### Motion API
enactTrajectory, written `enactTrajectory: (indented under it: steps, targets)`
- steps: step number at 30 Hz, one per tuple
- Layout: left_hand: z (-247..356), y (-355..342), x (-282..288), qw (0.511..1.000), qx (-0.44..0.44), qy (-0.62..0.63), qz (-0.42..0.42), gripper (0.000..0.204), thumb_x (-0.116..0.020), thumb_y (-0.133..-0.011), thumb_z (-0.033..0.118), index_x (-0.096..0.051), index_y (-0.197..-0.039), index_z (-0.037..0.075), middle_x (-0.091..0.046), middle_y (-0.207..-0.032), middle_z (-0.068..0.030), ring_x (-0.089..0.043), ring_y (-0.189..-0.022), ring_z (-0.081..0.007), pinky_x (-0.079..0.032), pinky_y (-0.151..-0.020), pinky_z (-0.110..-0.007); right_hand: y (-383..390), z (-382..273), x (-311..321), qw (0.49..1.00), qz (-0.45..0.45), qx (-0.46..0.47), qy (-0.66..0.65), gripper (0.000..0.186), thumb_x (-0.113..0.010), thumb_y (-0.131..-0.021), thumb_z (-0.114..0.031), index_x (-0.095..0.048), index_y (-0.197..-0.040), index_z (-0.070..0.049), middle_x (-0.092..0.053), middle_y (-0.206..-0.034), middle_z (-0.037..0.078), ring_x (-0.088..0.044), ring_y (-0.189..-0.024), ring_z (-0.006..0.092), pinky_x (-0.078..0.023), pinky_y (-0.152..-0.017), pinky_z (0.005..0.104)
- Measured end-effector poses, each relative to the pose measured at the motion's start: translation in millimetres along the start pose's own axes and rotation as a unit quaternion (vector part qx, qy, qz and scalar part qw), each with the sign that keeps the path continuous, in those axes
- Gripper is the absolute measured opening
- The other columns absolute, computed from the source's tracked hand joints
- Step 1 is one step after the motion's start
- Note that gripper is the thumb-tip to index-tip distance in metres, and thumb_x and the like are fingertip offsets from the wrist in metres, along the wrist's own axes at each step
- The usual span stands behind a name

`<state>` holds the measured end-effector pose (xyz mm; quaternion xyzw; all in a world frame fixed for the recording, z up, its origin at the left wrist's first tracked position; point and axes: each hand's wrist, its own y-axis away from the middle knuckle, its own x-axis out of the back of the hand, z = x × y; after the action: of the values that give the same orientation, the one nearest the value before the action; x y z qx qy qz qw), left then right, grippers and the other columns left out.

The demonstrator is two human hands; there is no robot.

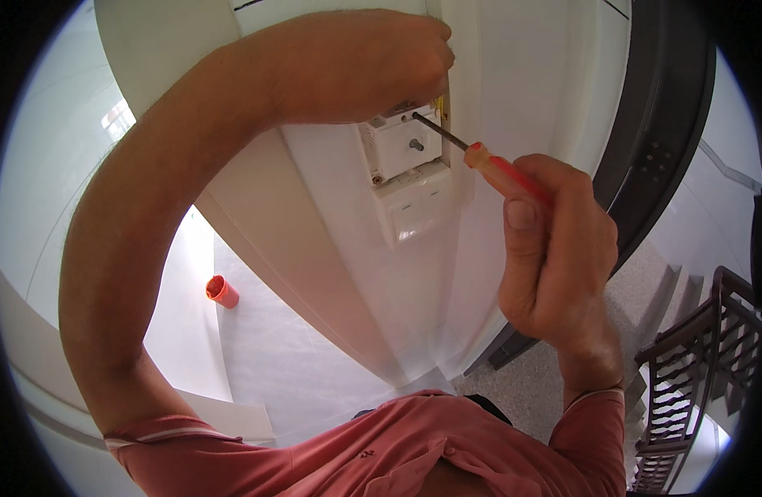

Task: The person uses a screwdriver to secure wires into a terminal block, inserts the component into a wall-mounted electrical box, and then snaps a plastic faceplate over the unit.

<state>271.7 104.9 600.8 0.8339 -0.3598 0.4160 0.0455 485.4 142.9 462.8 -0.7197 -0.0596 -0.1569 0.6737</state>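
Well below and to the left of both sets of fingers, a red container (pixel 223 293) is seen on the pale grey floor (pixel 290 364); its mouth is open, but its contents cannot be made out. The left forearm is arched over from the left, and the left hand (pixel 410 65) is held at the top of a white wall unit (pixel 395 147). How far its fingers are opened, and whether anything is gripped, cannot be told, as they are hidden behind the hand.

Just below those fingers, the unit is mounted on a white wall (pixel 339 195), with a grey peg (pixel 416 145) projecting from its face and a yellow wire (pixel 439 104) showing near its upper right corner. Farther below, a white switch plate (pixel 414 204) is fixed.

Between the two hands lies a screwdriver (pixel 501 172), its long axis slanted; the tip is pointed up and to the left, at the unit's upper edge, and the red-and-amber handle down and to the right. The handle is enclosed by the curled fingers of the right hand (pixel 563 248), the thumb laid along it. To the right of these fingers, a dark frame (pixel 650 157) is seen, and, lower down, a brown stair railing (pixel 687 364).
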Motion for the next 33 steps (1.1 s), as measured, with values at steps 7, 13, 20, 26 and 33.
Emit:
enactTrajectory:
  steps: [7,13,20,26,33]
  targets:
    - [-11.8,-3.2,-6.5,0.998,-0.043,-0.009,-0.055,0.017,-0.072,-0.079,-0.002,-0.078,-0.096,-0.001,-0.073,-0.106,-0.0097,-0.063,-0.117,-0.0258,-0.058,-0.098,-0.036,-1.9,0.5,-5.3,0.998,0.033,-0.020,-0.053,0.019,-0.070,-0.093,0.004,-0.064,-0.111,0.005,-0.064,-0.090,0.014,-0.064,-0.069,0.0295,-0.051,-0.057,0.0360]
    - [-13.2,-0.2,-0.5,0.996,-0.062,-0.027,-0.063,0.012,-0.070,-0.082,0.004,-0.077,-0.091,-0.001,-0.071,-0.105,-0.0074,-0.063,-0.117,-0.0231,-0.059,-0.096,-0.036,-3.6,10.4,-9.6,0.993,0.062,0.097,0.029,0.027,-0.066,-0.089,0.013,-0.071,-0.114,0.004,-0.066,-0.097,0.013,-0.061,-0.074,0.0177,-0.049,-0.061,0.0260]
    - [-11.5,1.1,-2.2,0.996,-0.066,-0.048,-0.041,0.012,-0.070,-0.082,0.008,-0.076,-0.089,0.000,-0.070,-0.104,-0.0067,-0.062,-0.116,-0.0223,-0.059,-0.095,-0.034,-7.9,-4.6,-5.2,0.997,0.007,0.029,0.067,0.024,-0.069,-0.091,0.009,-0.069,-0.115,0.006,-0.068,-0.092,0.014,-0.065,-0.074,0.0215,-0.051,-0.061,0.0279]
    - [-9.8,2.7,-1.5,0.994,-0.084,-0.063,-0.038,0.010,-0.071,-0.082,0.008,-0.074,-0.088,0.001,-0.069,-0.102,-0.0063,-0.062,-0.114,-0.0217,-0.059,-0.094,-0.034,-4.9,11.5,-11.7,0.990,0.037,0.093,0.101,0.023,-0.075,-0.089,0.006,-0.068,-0.111,0.007,-0.070,-0.093,0.015,-0.068,-0.075,0.0248,-0.053,-0.060,0.0295]
    - [-10.7,6.9,-2.1,0.991,-0.112,-0.078,-0.020,0.013,-0.071,-0.082,0.009,-0.073,-0.092,0.001,-0.066,-0.101,-0.0060,-0.060,-0.114,-0.0223,-0.058,-0.094,-0.034,-9.2,6.0,-14.9,0.991,0.068,0.110,0.024,0.025,-0.076,-0.084,0.008,-0.070,-0.109,0.005,-0.063,-0.102,0.018,-0.065,-0.078,0.0250,-0.053,-0.062,0.0299]
